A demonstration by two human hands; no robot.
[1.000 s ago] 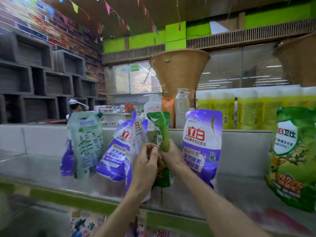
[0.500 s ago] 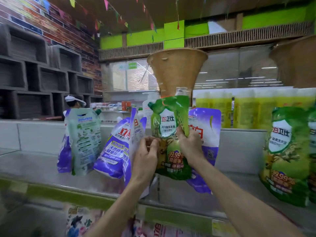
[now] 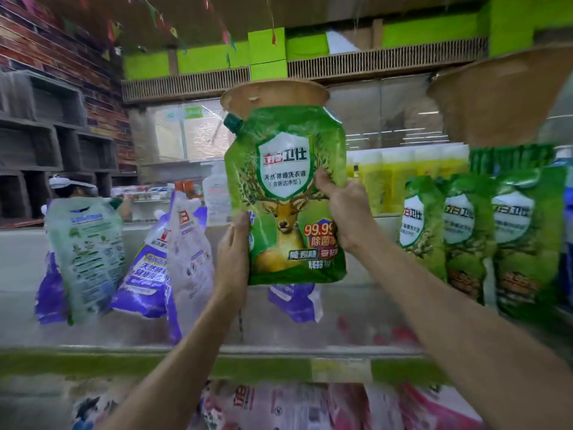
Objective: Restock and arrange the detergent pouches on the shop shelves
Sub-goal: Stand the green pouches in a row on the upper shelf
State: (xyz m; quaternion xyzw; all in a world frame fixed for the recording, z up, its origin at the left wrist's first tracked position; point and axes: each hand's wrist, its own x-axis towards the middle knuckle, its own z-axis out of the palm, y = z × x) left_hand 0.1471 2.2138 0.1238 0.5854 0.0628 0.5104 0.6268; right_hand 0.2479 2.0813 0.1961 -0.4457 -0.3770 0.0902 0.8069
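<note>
I hold a green detergent pouch with a deer picture upright above the grey shelf. My left hand grips its lower left edge and my right hand grips its right edge. Behind it a purple pouch shows only its bottom. To the left stand a white-backed pouch, a purple pouch and a pale green pouch. Three more green pouches stand in a row at the right.
Yellow bottles line the back of the shelf's far side. A brown cone-shaped fixture hangs above. Pink pouches fill the shelf below the green price rail. Dark wall cubbies are at the left.
The green pouch has been lifted up off the shelf and turned to face me, now held by both hands. My left hand let go of the white-backed pouch.
</note>
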